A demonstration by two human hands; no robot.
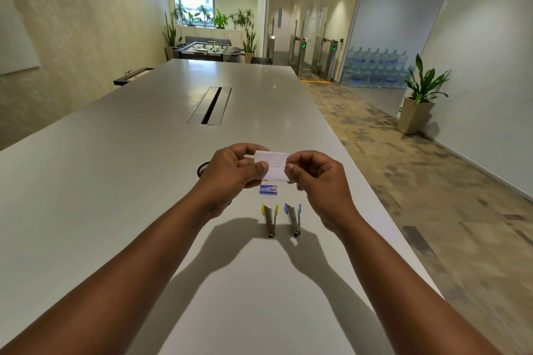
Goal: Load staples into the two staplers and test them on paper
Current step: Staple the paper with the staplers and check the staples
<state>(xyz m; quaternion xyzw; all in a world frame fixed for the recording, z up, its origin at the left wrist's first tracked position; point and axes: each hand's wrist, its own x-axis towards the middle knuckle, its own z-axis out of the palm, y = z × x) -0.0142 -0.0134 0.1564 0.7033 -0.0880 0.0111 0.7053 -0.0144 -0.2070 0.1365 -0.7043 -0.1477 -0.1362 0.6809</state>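
Head view: both hands hold one small white paper (274,166) up above the table (115,181), which is long, smooth, pale grey and faintly glossy. The left hand (233,170) pinches the paper's left edge, thumb in front and fingers curled behind. The right hand (314,176) pinches its right edge the same way. The paper is a flat rectangle, thin and matte, and carries two short dark marks side by side near its middle; they look like staples.

Below the paper, on the table, lies one small staple box (268,189), a blue and white cardboard rectangle. Nearer the person lie two staplers, side by side and just apart, both swung open into a narrow V of grey metal rails. The left stapler (270,219) has yellow plastic tips; the right stapler (293,217) has blue ones. Each narrows to a dark hinge end pointing toward the person.

Behind the left hand, one dark round mesh cup (203,168) shows partly, its wire weave fine; the wrist hides most of it.

Further up the table, one long rectangular cable slot (212,105) with metal flaps is set flush in the surface. Two forearm shadows fall across the near tabletop.
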